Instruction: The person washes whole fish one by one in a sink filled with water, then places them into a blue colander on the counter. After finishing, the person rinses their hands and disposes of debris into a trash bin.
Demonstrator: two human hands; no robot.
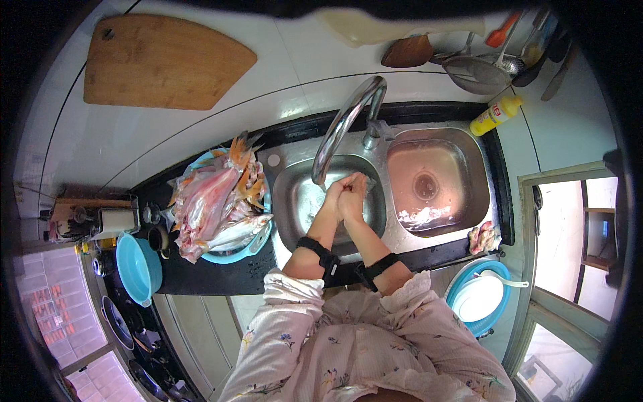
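Observation:
My left hand (337,190) and my right hand (355,190) press together over the left basin (281,211) of a double steel sink, just beside the spout of the chrome faucet (331,135). Their fingers overlap. Something clear and shiny shows past the fingertips; I cannot tell whether it is water or a thing held. Left of the basin, a light blue plastic basin (258,243) stands on the black counter, heaped with gutted fish (211,193) with orange fins and tails. The right basin (472,201) holds pinkish-looking water above its drain.
A wooden cutting board (166,63) is at the wall. Several ladles and a strainer (474,73) hang upper right. A yellow bottle (496,116) and a crumpled cloth (485,237) flank the right basin. A blue tub (138,269) stands left, blue and white basins (477,299) lower right.

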